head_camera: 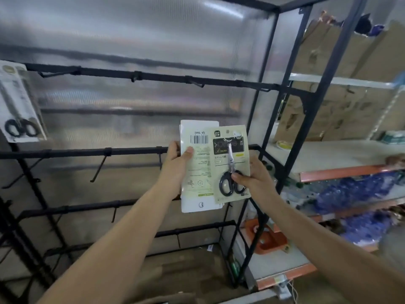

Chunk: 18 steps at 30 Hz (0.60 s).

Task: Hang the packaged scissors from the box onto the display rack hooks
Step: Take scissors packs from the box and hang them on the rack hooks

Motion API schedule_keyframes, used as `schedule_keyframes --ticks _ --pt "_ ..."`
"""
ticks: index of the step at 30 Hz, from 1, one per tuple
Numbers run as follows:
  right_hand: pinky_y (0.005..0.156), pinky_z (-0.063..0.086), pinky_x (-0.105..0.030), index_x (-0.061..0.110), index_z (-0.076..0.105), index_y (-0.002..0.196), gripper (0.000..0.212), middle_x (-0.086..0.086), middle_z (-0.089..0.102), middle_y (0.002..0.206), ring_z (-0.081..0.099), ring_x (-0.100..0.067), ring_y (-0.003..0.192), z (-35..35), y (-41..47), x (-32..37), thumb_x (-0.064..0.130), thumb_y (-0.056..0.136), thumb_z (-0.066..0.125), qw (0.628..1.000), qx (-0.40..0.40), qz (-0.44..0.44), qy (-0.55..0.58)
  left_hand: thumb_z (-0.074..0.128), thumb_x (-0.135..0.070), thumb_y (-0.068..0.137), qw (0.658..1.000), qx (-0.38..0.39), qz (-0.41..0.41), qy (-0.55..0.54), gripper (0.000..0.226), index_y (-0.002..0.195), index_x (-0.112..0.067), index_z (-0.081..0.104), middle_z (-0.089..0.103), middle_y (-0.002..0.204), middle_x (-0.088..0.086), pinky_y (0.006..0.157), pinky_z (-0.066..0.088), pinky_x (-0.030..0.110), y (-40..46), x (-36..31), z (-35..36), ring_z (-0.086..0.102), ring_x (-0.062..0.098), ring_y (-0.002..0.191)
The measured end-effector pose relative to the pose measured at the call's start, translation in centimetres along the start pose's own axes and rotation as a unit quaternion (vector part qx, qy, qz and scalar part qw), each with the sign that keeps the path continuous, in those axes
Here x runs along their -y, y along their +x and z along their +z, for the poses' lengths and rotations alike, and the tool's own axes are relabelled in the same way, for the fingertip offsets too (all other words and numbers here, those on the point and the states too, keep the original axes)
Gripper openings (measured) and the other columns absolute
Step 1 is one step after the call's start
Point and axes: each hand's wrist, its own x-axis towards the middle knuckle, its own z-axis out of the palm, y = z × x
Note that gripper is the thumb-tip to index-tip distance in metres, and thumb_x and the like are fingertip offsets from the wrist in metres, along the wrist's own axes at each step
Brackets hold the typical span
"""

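Right hand (254, 176) pinches a cream-coloured card pack of black-handled scissors (231, 165) at the handle end, thumb on the front over the loops, the other fingers behind it. The pack faces the camera, upright and tilted a little. Left hand (177, 159) grips a small stack of the same packs turned back-side out (198, 170), thumb pressed flat on the printed back just below the barcode, fingers wrapped round the left edge. The front pack overlaps the right edge of the stack, so the two are touching.

Both are held up in front of the black metal display rack (135, 151), about level with its second crossbar and not on any hook. The nearest black wire hooks (98, 170) on that bar sit bare, to the left of the hands. Far left, another pack of black-handled scissors (18, 106) hangs from the top bar; it's blurry, could be two packs side by side. Off to the right there's an orange-edged shelf unit (337, 172) with brown cardboard boxes (341, 93) stacked behind it.
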Motion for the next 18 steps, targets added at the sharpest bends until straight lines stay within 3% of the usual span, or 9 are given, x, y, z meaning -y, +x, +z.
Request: schedule_keyframes --ticks 3,6,9,12,16,18 --pt "0.092 0.048 -0.032 0.009 0.055 0.116 0.042 0.003 0.067 0.103 0.061 -0.012 0.102 -0.5 -0.4 -2.7 -0.011 0.079 0.060 0.997 -0.058 0.050 -0.008 0.049 -0.020 0.097 0.998 0.001 -0.042 0.037 0.003 0.095 -0.020 0.047 0.066 0.094 -0.003 0.063 0.056 0.033 1.1 2.2 0.5 0.066 0.012 0.078" --pt "0.092 0.049 -0.040 0.015 0.053 0.121 0.049 0.001 0.066 0.105 0.062 -0.014 0.101 -1.8 -0.3 -5.7 -0.009 0.079 0.060 0.991 -0.095 0.088 -0.027 0.049 -0.021 0.097 0.995 0.007 -0.081 0.063 0.011 0.107 -0.017 0.046 0.066 0.099 -0.001 0.061 0.054 0.032 1.8 4.1 0.8 0.066 0.015 0.082" --pt "0.093 0.048 -0.043 0.021 0.045 0.132 0.063 0.007 0.065 0.106 0.061 -0.009 0.099 -3.8 0.9 -8.6 -0.009 0.078 0.062 0.984 -0.125 0.118 -0.043 0.050 -0.017 0.096 0.993 0.011 -0.103 0.052 0.011 0.106 -0.015 0.046 0.066 0.104 0.002 0.070 0.055 0.037 2.3 6.1 1.0 0.066 0.018 0.087" --pt "0.100 0.042 -0.050 0.030 0.047 0.130 0.066 0.007 0.064 0.115 0.058 -0.016 0.111 -6.0 2.9 -11.7 -0.005 0.076 0.063 0.983 -0.124 0.118 -0.071 0.051 -0.015 0.095 0.992 0.016 -0.116 0.046 0.012 0.107 -0.017 0.047 0.066 0.106 0.004 0.082 0.054 0.047 3.1 8.0 1.8 0.066 0.024 0.093" --pt "0.102 0.040 -0.043 0.028 0.045 0.135 0.063 0.003 0.061 0.123 0.054 -0.017 0.115 -8.7 6.3 -14.5 0.000 0.082 0.062 0.980 -0.103 0.139 -0.093 0.052 -0.015 0.095 0.991 -0.030 -0.128 0.034 0.018 0.113 -0.016 0.048 0.067 0.104 0.003 0.078 0.054 0.046 4.7 10.2 4.1 0.066 0.025 0.092" --pt "0.093 0.043 -0.030 0.026 0.042 0.139 0.063 0.001 0.059 0.125 0.053 -0.016 0.114 -9.6 8.2 -15.6 0.002 0.085 0.062 0.981 -0.082 0.146 -0.100 0.052 -0.015 0.095 0.989 -0.046 -0.134 0.030 0.018 0.113 -0.016 0.049 0.067 0.103 0.003 0.076 0.054 0.044 5.5 11.3 5.4 0.066 0.024 0.091"
